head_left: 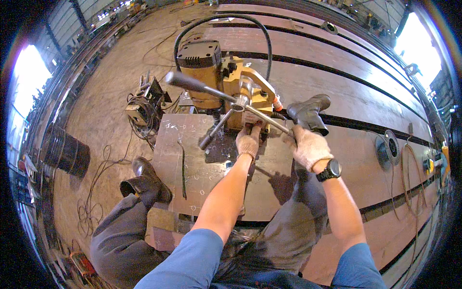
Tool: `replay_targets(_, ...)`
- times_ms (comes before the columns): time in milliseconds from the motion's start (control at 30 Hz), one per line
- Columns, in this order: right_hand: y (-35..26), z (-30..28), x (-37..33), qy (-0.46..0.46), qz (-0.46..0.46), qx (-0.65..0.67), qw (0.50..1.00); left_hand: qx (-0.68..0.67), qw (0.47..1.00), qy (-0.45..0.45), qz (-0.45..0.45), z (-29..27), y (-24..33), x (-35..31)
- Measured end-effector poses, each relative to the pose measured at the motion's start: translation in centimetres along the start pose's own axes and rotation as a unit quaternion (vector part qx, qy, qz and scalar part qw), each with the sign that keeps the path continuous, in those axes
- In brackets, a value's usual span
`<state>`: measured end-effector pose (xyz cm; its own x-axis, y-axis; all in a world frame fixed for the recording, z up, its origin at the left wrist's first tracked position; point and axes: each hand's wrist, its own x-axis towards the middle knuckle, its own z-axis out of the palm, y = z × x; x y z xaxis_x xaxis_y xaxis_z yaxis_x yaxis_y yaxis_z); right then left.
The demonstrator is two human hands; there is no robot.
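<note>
A yellow magnetic drill (pixel 204 89) with a dark motor housing stands on a thick steel plate (pixel 168 144). Three spokes fan out from its hub, making up the feed handle (pixel 238 107). My right hand (pixel 312 148), in a pale work glove, is closed round the end of the right spoke. The gloved left hand (pixel 247 143) reaches to the drill's lower front panel, fingers slightly apart with the tips against it; exactly what they touch is unclear. One spoke with a thick dark grip (pixel 187 82) points up left, another slants down left beside my left hand.
A black hose (pixel 224 17) arches over the drill. A thin dark strip (pixel 183 168) lies on the plate. My boots (pixel 308 113) flank the machine. Leftward are a coiled-cable unit (pixel 139 113), a black drum (pixel 67 153) and loose cables. A spool (pixel 387 148) sits on the slotted bed at right.
</note>
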<state>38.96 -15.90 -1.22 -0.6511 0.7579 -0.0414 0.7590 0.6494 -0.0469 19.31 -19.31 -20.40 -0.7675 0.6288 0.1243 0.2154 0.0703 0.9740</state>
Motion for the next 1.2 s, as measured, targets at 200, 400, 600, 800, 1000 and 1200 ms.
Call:
replay_targets(200, -1.6, 5.8, 0.9, -0.072, 0.068, 0.084, 0.992, 0.148, 0.985, -0.009, -0.086, -0.7, 1.4, 0.1)
replay_targets(400, -4.8, 11.8, 3.3, -0.123, 0.069, 0.132, 0.981, -0.443, 0.883, 0.060, -0.142, -8.9, 1.5, 1.2)
replay_targets(600, -9.5, 8.5, 3.6, -0.213, -0.128, -0.067, 0.966, -0.408, 0.913, -0.006, -0.027, -19.4, 7.2, 4.8)
replay_targets(800, -11.9, -9.3, -2.7, 0.246, -0.140, -0.185, 0.941, -0.309, 0.951, -0.010, 0.011, -22.5, 8.7, 2.2)
replay_targets(1000, -7.0, -7.7, -0.5, 0.209, -0.020, -0.161, 0.964, 0.426, 0.866, 0.062, -0.256, -27.8, -2.1, -4.2)
replay_targets(1200, -3.0, 7.4, 0.5, 0.204, 0.049, 0.008, 0.978, 0.456, 0.862, 0.082, -0.204, -28.2, -10.5, -9.2)
